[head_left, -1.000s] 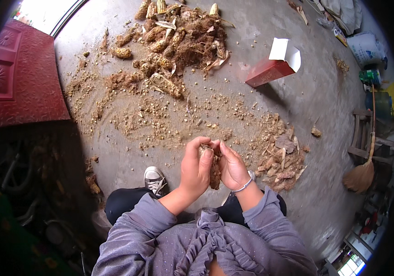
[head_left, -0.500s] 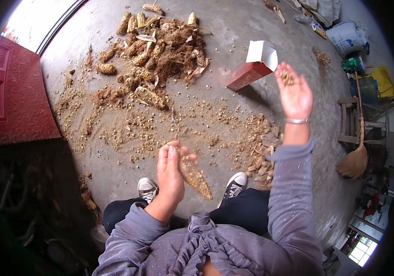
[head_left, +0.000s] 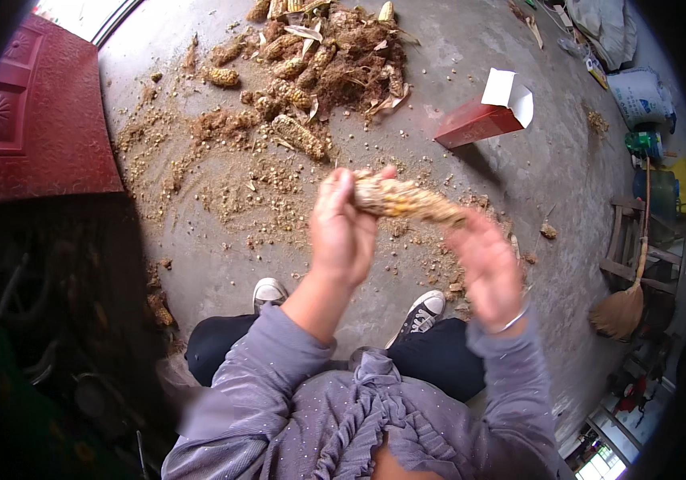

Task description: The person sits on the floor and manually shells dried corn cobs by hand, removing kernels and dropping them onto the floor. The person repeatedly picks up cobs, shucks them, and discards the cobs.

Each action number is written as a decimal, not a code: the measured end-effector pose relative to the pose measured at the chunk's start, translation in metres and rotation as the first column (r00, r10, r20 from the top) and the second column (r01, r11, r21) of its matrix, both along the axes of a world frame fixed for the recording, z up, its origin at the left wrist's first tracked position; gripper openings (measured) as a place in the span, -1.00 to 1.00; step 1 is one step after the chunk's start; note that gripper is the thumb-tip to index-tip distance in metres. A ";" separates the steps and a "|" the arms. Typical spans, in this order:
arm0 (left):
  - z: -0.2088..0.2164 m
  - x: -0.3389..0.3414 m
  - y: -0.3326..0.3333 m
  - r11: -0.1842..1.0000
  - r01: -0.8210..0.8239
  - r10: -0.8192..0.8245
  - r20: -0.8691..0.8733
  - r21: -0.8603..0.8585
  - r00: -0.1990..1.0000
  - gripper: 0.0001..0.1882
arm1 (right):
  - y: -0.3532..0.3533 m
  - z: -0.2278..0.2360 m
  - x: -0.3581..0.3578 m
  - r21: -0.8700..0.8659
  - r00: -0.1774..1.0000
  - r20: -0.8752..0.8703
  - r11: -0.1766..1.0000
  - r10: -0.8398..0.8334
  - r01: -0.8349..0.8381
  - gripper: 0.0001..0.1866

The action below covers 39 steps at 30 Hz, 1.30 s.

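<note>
My left hand [head_left: 343,228] is closed round one end of a corn cob [head_left: 407,202], held out level above the floor. Most of the cob looks stripped, with some yellow kernels along its side. At the cob's other tip is my right hand [head_left: 487,268], a bracelet on its wrist. Its fingers are smeared by motion and meet or overlap the tip; I cannot tell whether they grip it. Beyond the right hand stands a tall red box [head_left: 479,124] with white open flaps; its inside is hidden.
A heap of corn cobs and brown husk [head_left: 327,64] lies at the far side. Loose kernels [head_left: 255,188] and chaff litter the concrete floor. On the right are a broom [head_left: 621,310], a wooden chair [head_left: 620,236] and a white sack [head_left: 639,96]. A red door panel [head_left: 39,112] stands left.
The left hand has raised the corn cob and swung it level, pointing right. My right hand, earlier open with kernels on it beside the box, has come down to the cob's tip.
</note>
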State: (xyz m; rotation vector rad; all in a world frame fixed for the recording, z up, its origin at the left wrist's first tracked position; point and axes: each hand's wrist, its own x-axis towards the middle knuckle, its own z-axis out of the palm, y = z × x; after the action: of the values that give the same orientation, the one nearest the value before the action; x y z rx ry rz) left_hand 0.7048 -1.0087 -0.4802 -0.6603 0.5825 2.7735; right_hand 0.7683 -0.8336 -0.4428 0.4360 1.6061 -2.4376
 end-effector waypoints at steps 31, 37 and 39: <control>-0.036 0.048 0.035 0.443 -0.011 -0.713 -0.360 -0.896 0.601 -0.86 | -0.009 -0.050 0.005 -0.159 0.882 0.210 0.875 -0.422 0.456 -0.67; -0.038 0.051 0.042 0.395 -0.144 -0.703 -0.400 -0.907 0.587 -0.86 | -0.011 -0.050 0.005 0.023 0.882 0.069 0.884 -0.467 0.466 -0.70; -0.036 0.052 0.041 0.377 -0.139 -0.717 -0.383 -0.916 0.582 -0.87 | -0.013 -0.050 0.005 0.089 0.886 0.037 0.884 -0.463 0.459 -0.71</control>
State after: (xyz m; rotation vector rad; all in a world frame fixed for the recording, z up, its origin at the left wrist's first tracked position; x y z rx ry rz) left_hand 0.7567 -0.9679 -0.5160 0.6182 2.1894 1.9461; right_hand 0.7738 -0.8471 -0.4930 0.9974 1.7381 -2.6581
